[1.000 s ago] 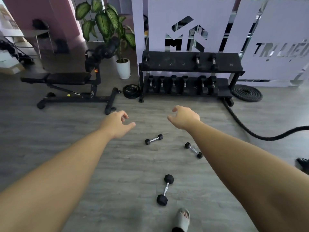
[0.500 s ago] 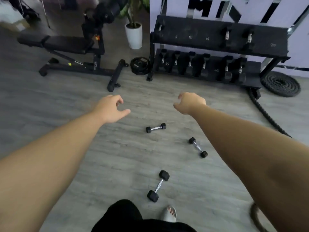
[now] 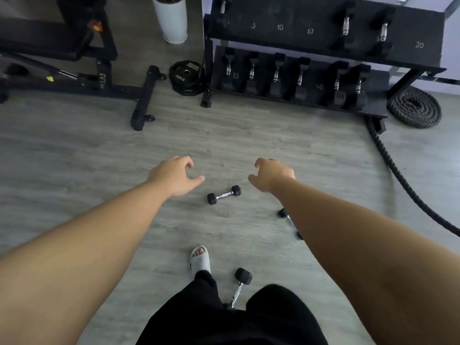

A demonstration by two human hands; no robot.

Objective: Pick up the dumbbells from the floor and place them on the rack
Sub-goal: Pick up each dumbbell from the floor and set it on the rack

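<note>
Three small black hex dumbbells with chrome handles lie on the grey wood floor. The middle dumbbell lies between and just below my hands. A second dumbbell is mostly hidden behind my right forearm. The nearest dumbbell lies between my legs, its lower end hidden by black trousers. My left hand and my right hand hover above the floor, fingers curled apart, holding nothing. The black two-tier rack stands ahead, with several dumbbells on both shelves.
A black weight bench stands at the far left. A weight plate leans by the rack's left leg, with a white plant pot behind it. A coiled battle rope trails along the floor on the right. My sandalled foot stands near the closest dumbbell.
I have stepped closer to the rack and tilted my view down. The dumbbells have slid lower in the frame, and my arms now reach over them with hands still empty.
</note>
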